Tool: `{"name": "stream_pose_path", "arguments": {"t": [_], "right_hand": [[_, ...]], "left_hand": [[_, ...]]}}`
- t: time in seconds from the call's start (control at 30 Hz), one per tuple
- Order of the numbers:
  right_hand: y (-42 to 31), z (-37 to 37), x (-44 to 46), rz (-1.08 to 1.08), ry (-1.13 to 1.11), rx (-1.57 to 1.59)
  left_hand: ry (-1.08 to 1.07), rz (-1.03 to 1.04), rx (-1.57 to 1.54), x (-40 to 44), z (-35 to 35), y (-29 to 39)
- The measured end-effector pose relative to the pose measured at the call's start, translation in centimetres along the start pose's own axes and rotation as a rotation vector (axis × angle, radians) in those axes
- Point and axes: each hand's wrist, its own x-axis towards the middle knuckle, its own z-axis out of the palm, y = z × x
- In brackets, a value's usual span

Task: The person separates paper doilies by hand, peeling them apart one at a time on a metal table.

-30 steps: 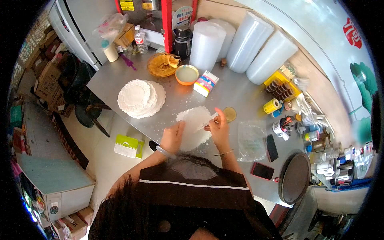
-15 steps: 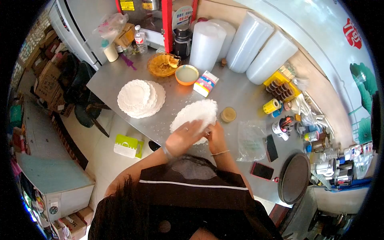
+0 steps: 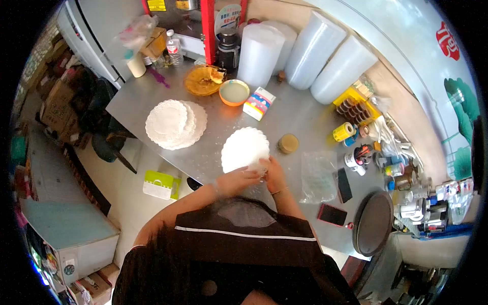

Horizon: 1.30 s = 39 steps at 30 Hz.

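Observation:
A white round paper doily with a scalloped edge (image 3: 245, 148) faces up at the near side of the metal table, between my hands. My right hand (image 3: 275, 176) is closed on its near right edge, thumb toward the middle. Along the near edge, my left hand (image 3: 236, 182) has its fingers together and touching the rim; the fingertips are partly hidden. To the left lies a stack of similar white scalloped doilies (image 3: 168, 124), with smaller rounds on top of a wider one. White specks lie on the metal around the doily.
Behind the doily stand a small printed carton (image 3: 260, 103), an orange bowl of pale liquid (image 3: 234, 93) and an amber dish (image 3: 201, 81). On the right are a small round jar (image 3: 288, 143), a clear plastic bag (image 3: 318, 178), a phone (image 3: 332, 215) and a dark round tray (image 3: 373, 223).
The doily has turned and now shows a rounder, flatter face. My left hand, blurred over it before, has drawn back to its near edge. My right hand stays at the right edge.

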Motion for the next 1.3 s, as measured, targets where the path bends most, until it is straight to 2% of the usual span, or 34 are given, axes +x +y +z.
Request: {"name": "stream_pose_path", "arguments": {"t": [0.03, 0.07, 0.1, 0.17, 0.23, 0.3, 0.33, 0.4, 0.47, 0.57, 0.6, 0.7, 0.73, 0.8, 0.9, 0.93, 0.97, 1.0, 1.03, 1.1, 1.13, 1.17, 1.23, 1.3], "right_hand": [[0.6, -0.8, 0.6, -0.019, 0.02, -0.068], [1.2, -1.7, 1.0, -0.036, 0.038, -0.137], [1.1, -2.0, 0.9, -0.02, -0.003, -0.034], [0.7, -1.9, 0.4, 0.018, -0.086, 0.175], [-0.2, -0.9, -0.4, 0.045, -0.104, 0.25], [-1.4, 0.6, -1.0, 0.045, -0.136, 0.288], [-1.8, 1.5, -1.5, 0.029, -0.154, 0.294], [-2.0, 1.8, -1.7, -0.001, -0.199, 0.241], [-2.4, 0.9, -1.7, -0.035, -0.256, 0.121], [-3.9, 0.6, -1.6, 0.001, -0.182, 0.079], [-3.7, 0.4, -1.5, -0.011, -0.15, -0.022], [-2.9, 1.6, -0.4, -0.07, -0.095, -0.266], [-3.6, 2.4, -0.9, -0.109, -0.07, -0.308], [-4.8, 3.7, -1.4, -0.107, -0.076, -0.168], [-4.2, 2.2, -1.9, -0.097, -0.001, -0.155], [-3.7, 1.4, -1.8, -0.069, 0.023, -0.232], [-2.7, 0.7, -1.7, -0.06, 0.006, -0.321], [-1.6, -0.2, -1.4, -0.054, -0.009, -0.41], [-0.8, -0.8, -1.1, -0.049, -0.019, -0.498], [1.2, -1.1, -0.4, -0.217, -0.095, -0.809], [1.8, -0.8, -0.3, -0.302, -0.133, -0.965], [1.8, 0.1, -0.7, -0.321, -0.136, -0.99], [1.2, 2.0, -1.7, -0.362, -0.139, -1.041], [1.4, 1.3, -2.1, -0.468, -0.096, -1.141]], "left_hand": [[0.026, -0.038, -0.078, -0.1, -0.1, 0.3], [0.283, -0.291, -0.207, -0.4, -0.3, 0.8], [0.542, -0.55, -0.331, -0.8, -1.0, 1.4], [0.909, -1.147, -0.586, -2.3, -0.2, -1.9], [0.561, -1.169, -0.699, -7.3, 5.3, -8.6], [0.427, -1.172, -1.229, -8.2, 5.8, -9.7], [0.448, -1.126, -1.711, -7.3, 3.8, -7.9], [0.575, -0.922, -2.154, -4.7, 0.6, -4.1], [0.799, -0.712, -2.054, -2.2, -1.5, -1.8], [0.686, -0.732, -1.905, -2.2, -2.8, -2.0], [0.587, -0.742, -1.809, -2.3, -1.7, -3.3], [0.687, -0.77, -1.768, -1.7, -1.6, -3.0], [0.739, -0.859, -1.738, -2.1, -1.7, -3.1], [0.821, -0.689, -1.336, -6.4, 3.3, -9.7], [1.078, -0.684, -1.184, -10.7, -3.1, -9.9], [1.327, -0.731, -1.6, -9.3, -8.8, -6.7], [1.355, -0.687, -1.672, -12.6, -7.7, -10.9], [1.462, -0.785, -1.551, -12.6, -9.5, -11.0], [1.452, -0.822, -1.461, -13.3, -9.9, -12.1], [1.416, -0.889, -1.285, -15.6, -9.6, -15.1], [1.339, -1.124, -0.905, -16.9, -8.6, -17.2], [1.226, -1.315, -0.514, -18.2, -7.3, -19.7], [1.163, -1.484, 0.094, -17.6, -7.7, -19.3], [1.306, -1.501, 0.527, -14.9, -11.3, -13.6]]}}
